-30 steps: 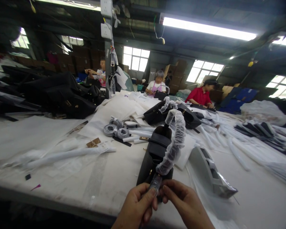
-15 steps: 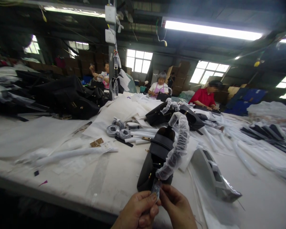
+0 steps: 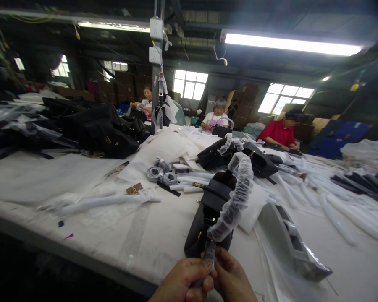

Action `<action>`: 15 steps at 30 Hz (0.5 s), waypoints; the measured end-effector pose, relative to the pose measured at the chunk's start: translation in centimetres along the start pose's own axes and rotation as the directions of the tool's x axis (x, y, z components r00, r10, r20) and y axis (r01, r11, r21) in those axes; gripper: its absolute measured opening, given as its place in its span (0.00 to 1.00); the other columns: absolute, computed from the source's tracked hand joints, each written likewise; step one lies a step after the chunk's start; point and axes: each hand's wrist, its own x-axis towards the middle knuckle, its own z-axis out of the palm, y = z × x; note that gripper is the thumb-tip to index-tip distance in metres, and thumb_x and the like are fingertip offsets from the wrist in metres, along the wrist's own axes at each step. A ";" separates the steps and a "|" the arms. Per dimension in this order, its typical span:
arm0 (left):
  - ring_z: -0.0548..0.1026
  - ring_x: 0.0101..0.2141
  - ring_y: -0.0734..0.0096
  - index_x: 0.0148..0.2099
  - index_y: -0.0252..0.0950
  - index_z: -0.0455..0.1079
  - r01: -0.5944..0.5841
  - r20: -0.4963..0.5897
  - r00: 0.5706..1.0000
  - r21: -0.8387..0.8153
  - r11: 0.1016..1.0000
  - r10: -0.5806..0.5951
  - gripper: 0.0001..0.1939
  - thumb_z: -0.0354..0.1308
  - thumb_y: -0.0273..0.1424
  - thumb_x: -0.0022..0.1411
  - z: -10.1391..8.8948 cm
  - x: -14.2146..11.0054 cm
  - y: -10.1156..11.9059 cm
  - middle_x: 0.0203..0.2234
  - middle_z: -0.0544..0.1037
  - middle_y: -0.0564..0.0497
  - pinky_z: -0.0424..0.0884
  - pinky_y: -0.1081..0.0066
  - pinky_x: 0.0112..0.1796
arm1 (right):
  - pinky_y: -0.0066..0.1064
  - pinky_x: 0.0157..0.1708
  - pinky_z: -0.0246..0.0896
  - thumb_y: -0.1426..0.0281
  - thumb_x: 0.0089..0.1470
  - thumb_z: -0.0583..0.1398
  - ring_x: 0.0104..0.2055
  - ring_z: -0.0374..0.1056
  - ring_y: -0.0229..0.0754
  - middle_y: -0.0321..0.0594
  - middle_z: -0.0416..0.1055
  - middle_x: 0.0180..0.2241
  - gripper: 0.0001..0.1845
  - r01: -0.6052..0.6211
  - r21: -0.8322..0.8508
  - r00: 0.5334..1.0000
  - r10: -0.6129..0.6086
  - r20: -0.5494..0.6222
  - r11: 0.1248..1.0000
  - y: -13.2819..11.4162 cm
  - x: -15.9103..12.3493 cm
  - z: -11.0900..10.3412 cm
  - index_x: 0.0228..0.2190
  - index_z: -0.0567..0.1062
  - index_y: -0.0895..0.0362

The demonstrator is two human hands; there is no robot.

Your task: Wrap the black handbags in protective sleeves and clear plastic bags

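L grip (image 3: 189, 277) pinches strap (image 3: 209, 251), R grip (image 3: 233, 276) touching, nr tbl edge (image 3: 91, 256).

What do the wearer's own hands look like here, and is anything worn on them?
The left hand and right hand are both bare, without gloves. No sleeve, watch or bracelet shows above the picture's lower edge. Some fingers are hidden, so rings cannot be ruled out.

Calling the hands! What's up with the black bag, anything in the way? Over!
Left hand pinching plastic-wrapped strip; right hand beside it, grip partly hidden. Black bag on table, handle wrapped. Grey dispenser to the right, not blocking.
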 end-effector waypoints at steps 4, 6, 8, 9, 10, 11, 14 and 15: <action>0.49 0.10 0.89 0.33 0.32 0.70 0.021 0.052 0.998 -0.002 1.000 -0.021 0.28 0.72 0.51 0.42 0.1 0.0 -0.4 0.18 0.67 0.61 0.34 0.74 0.12 | 0.25 0.24 0.61 0.59 0.30 0.77 0.23 0.68 0.36 0.38 0.76 0.22 0.23 -0.005 -0.185 1.000 0.000 -0.024 0.983 -0.8 0.2 -0.1 0.25 0.79 0.60; 0.50 0.11 0.89 0.33 0.31 0.71 0.022 0.070 0.997 -0.006 1.000 -0.021 0.28 0.72 0.51 0.43 0.2 -0.1 -0.5 0.19 0.67 0.60 0.35 0.75 0.13 | 0.26 0.25 0.62 0.62 0.31 0.76 0.23 0.69 0.38 0.40 0.76 0.21 0.19 0.032 -0.295 0.999 -0.040 -0.020 0.955 -1.3 0.4 0.0 0.23 0.79 0.61; 0.50 0.12 0.90 0.34 0.31 0.71 0.015 0.067 0.998 -0.009 1.000 -0.014 0.28 0.72 0.51 0.43 0.4 -0.2 -0.5 0.20 0.68 0.59 0.36 0.75 0.14 | 0.28 0.27 0.65 0.63 0.34 0.74 0.24 0.71 0.40 0.40 0.76 0.20 0.16 0.064 -0.358 0.998 -0.069 -0.001 0.932 -1.6 0.4 0.1 0.22 0.78 0.60; 0.50 0.12 0.89 0.34 0.32 0.71 0.009 0.057 0.998 -0.006 1.000 -0.009 0.29 0.72 0.51 0.43 0.5 -0.2 -0.4 0.20 0.68 0.59 0.36 0.75 0.14 | 0.29 0.28 0.66 0.62 0.36 0.73 0.25 0.72 0.42 0.41 0.76 0.21 0.16 0.079 -0.375 0.997 -0.077 0.020 0.924 -1.7 0.3 0.2 0.23 0.79 0.60; 0.50 0.12 0.89 0.34 0.32 0.71 0.000 0.043 0.999 0.001 1.000 0.000 0.29 0.72 0.52 0.42 0.6 -0.3 -0.4 0.19 0.68 0.59 0.36 0.75 0.14 | 0.29 0.28 0.67 0.60 0.38 0.72 0.26 0.73 0.43 0.41 0.77 0.23 0.17 0.093 -0.386 0.995 -0.079 0.052 0.918 -1.8 0.1 0.1 0.24 0.79 0.60; 0.50 0.12 0.88 0.33 0.33 0.70 -0.023 0.021 1.000 0.014 1.000 0.022 0.29 0.71 0.52 0.42 0.6 -0.3 -0.3 0.19 0.68 0.59 0.37 0.75 0.14 | 0.30 0.28 0.68 0.57 0.41 0.71 0.27 0.74 0.44 0.42 0.78 0.24 0.18 0.117 -0.401 0.992 -0.088 0.092 0.908 -1.9 -0.2 -0.1 0.26 0.80 0.60; 0.51 0.12 0.88 0.33 0.32 0.70 -0.123 -0.037 0.991 0.092 0.988 0.127 0.30 0.68 0.55 0.44 0.8 -0.4 -0.3 0.20 0.70 0.57 0.38 0.75 0.15 | 0.27 0.28 0.70 0.55 0.53 0.64 0.28 0.76 0.43 0.39 0.80 0.27 0.18 0.313 -0.570 0.950 -0.246 0.194 0.759 -2.7 -1.6 -1.5 0.34 0.81 0.57; 0.52 0.12 0.88 0.34 0.32 0.71 -0.152 -0.050 0.986 0.126 0.980 0.159 0.30 0.67 0.56 0.46 0.9 -0.3 -0.4 0.20 0.71 0.56 0.39 0.75 0.15 | 0.25 0.28 0.70 0.58 0.56 0.63 0.26 0.76 0.40 0.37 0.80 0.27 0.14 0.418 -0.652 0.905 -0.355 0.236 0.633 -3.3 -2.1 -2.1 0.36 0.81 0.55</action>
